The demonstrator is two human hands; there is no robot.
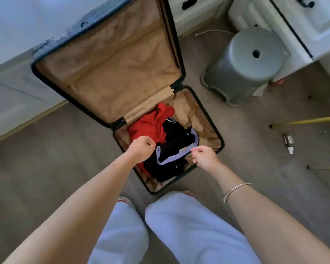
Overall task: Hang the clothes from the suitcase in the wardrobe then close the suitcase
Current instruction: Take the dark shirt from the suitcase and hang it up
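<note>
An open dark suitcase (208,111) with tan lining lies on the floor in front of me, its lid leaning back against white furniture. Inside lie a red garment (151,122) and a black garment with pale lilac trim (176,143). My left hand (141,148) is curled over the near left side of the clothes, fingers closed on the edge of the black garment. My right hand (205,156) pinches the lilac trim at the garment's right edge. A silver bracelet sits on my right wrist.
A grey round stool (250,61) stands to the right of the suitcase. White cabinets (11,88) run along the left, and more white furniture stands at the top right. Yellow poles (303,121) and a small bottle (289,142) lie on the floor at right. My legs stand near the suitcase.
</note>
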